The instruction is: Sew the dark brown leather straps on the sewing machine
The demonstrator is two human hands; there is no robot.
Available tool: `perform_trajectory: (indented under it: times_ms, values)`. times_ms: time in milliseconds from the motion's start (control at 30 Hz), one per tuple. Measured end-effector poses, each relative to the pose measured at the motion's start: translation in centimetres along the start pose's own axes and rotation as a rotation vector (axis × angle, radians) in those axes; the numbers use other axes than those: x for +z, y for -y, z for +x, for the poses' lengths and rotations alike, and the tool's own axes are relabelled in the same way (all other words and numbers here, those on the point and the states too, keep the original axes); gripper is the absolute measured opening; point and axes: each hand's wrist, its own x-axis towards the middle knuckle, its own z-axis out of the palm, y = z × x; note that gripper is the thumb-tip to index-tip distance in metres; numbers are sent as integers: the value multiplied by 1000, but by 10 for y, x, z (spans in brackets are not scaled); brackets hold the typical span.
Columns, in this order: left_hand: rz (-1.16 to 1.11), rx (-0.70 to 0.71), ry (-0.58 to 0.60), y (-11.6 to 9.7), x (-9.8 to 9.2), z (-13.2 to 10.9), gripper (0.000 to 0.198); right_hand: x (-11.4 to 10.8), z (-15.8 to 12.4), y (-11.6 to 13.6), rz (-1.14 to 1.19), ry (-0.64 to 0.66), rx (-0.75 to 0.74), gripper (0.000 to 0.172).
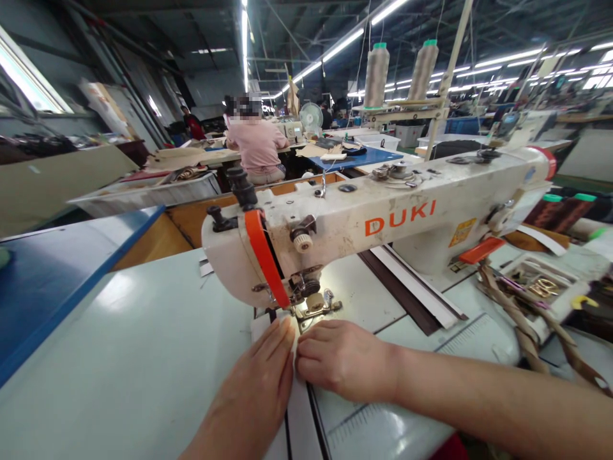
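Plainly long, white, dark-edged strip (301, 421), left grip (261, 377) flat atop, right grip (347, 358) curled, hold unclear.

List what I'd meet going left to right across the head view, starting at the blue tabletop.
Blue tabletop → left hand → right hand → orange lever → gold-coloured metal loops.

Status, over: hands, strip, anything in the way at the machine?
Left hand flat on white strip; right hand curled at its right edge. Strip leads up to sewing machine. Left fingers close by; needle not discernible.
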Motion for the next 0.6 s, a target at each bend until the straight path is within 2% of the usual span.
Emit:
perform_trajectory:
  times_ms: [300,400,467,533,600]
  values:
    - [-74,-81,74,-4,-1,-2,38,-4,-1,2,0,84,38,18]
    - [-84,-133,101,-14,-5,-12,41,-12,-8,9,33,121,90,14]
    - [-87,-145,99,-25,-11,-23,43,-22,-19,19,65,139,123,18]
    - [-103,-102,56,-37,-18,-35,45,-31,-33,33,107,149,142,22]
    - [-109,-1,-15,-48,-25,-47,43,-38,-47,48,159,132,169,23]
